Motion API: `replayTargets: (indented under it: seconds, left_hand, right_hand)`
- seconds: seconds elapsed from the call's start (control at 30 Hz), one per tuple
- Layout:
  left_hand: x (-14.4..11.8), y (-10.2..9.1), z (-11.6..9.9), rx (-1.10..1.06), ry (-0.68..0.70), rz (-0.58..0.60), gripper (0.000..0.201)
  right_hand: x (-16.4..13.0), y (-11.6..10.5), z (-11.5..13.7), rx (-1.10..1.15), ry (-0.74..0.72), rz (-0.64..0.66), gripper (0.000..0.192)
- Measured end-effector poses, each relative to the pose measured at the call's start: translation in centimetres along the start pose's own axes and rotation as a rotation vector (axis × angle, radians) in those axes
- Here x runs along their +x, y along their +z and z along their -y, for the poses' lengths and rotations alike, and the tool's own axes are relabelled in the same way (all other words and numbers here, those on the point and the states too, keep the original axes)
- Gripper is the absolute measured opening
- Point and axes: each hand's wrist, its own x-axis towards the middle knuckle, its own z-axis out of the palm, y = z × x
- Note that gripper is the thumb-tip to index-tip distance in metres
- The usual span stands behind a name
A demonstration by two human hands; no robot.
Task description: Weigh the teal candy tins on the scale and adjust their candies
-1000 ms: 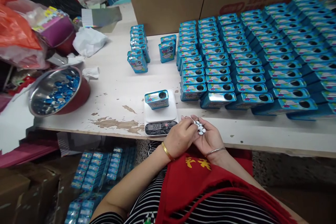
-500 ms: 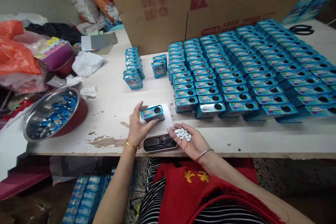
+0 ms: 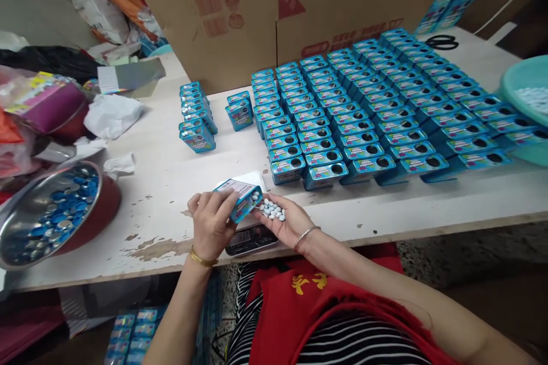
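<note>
My left hand (image 3: 210,223) grips a blue candy tin (image 3: 247,205) and tilts it, round opening toward my right hand. White candies show at the opening. My cupped right hand (image 3: 294,224), palm up, holds a small heap of white candies (image 3: 274,211) right beside the tin's opening. Below the tin is a digital kitchen scale (image 3: 252,240), its platform partly hidden by the tin and hands; I cannot read its display. Rows of upright blue tins (image 3: 325,174) with round holes in their tops stand to the right of my hands.
A metal bowl (image 3: 92,214) of blue and silver caps sits at the left. More tins (image 3: 199,140) stand behind the scale, before a large cardboard box (image 3: 252,45). At the right are a turquoise basin (image 3: 511,88) with white candies and black scissors (image 3: 443,41).
My left hand has lifted the tin off the scale and tipped it toward my right hand, which still cups the candies. The view has shifted right, bringing in the turquoise basin.
</note>
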Motion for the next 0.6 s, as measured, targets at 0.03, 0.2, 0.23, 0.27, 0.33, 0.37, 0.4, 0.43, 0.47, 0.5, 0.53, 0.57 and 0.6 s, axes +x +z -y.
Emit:
replayTargets:
  seconds: [0.03,0.2,0.23,0.27,0.33,0.37,0.4,0.43,0.47,0.5,0.53,0.57,0.6]
  left_hand:
    - [-0.1,0.1,0.0,-0.033,-0.034,-0.014,0.035]
    - [-1.0,1.3,0.2,-0.369,-0.358,-0.026,0.036]
    - [-1.2,1.7,0.3,-0.446,-0.433,-0.032,0.039]
    - [-1.5,2.2,0.5,-0.517,-0.496,-0.039,0.041]
    - [-1.9,3.2,0.7,-0.63,-0.581,-0.044,0.044]
    - [-2.1,3.6,0.9,-0.674,-0.602,-0.04,0.044]
    - [-2.1,3.8,1.0,-0.708,-0.612,-0.037,0.044]
    - [-2.1,4.0,1.1,-0.733,-0.614,-0.036,0.044]
    - [-2.1,4.0,1.2,-0.753,-0.608,-0.03,0.045]
    - [-2.0,3.9,1.3,-0.774,-0.593,-0.018,0.048]
    - [-1.9,3.7,1.4,-0.795,-0.573,-0.004,0.054]
    - [-1.8,3.3,1.6,-0.815,-0.555,0.006,0.06]
    - [-1.8,2.9,1.9,-0.832,-0.541,0.004,0.065]
  right_hand:
    - [0.1,-0.1,0.0,0.0,-0.002,0.022,0.014]
    - [0.0,-1.1,0.6,-0.058,-0.035,0.019,0.015]
    - [-0.1,-1.4,0.8,-0.068,-0.046,0.006,0.015]
    - [-0.2,-1.7,0.9,-0.077,-0.056,-0.006,0.015]
    - [-0.3,-2.5,1.3,-0.091,-0.072,-0.025,0.014]
    - [-0.4,-3.0,1.5,-0.1,-0.077,-0.031,0.014]
    - [-0.4,-3.4,1.6,-0.107,-0.082,-0.038,0.014]
    - [-0.5,-3.9,1.8,-0.113,-0.085,-0.046,0.014]
    - [-0.5,-4.4,2.0,-0.115,-0.085,-0.056,0.014]
    - [-0.5,-4.9,2.1,-0.115,-0.084,-0.064,0.014]
    - [-0.5,-5.4,2.3,-0.112,-0.083,-0.069,0.014]
    - [-0.5,-5.9,2.5,-0.108,-0.083,-0.071,0.013]
    - [-0.5,-6.3,2.7,-0.107,-0.082,-0.074,0.012]
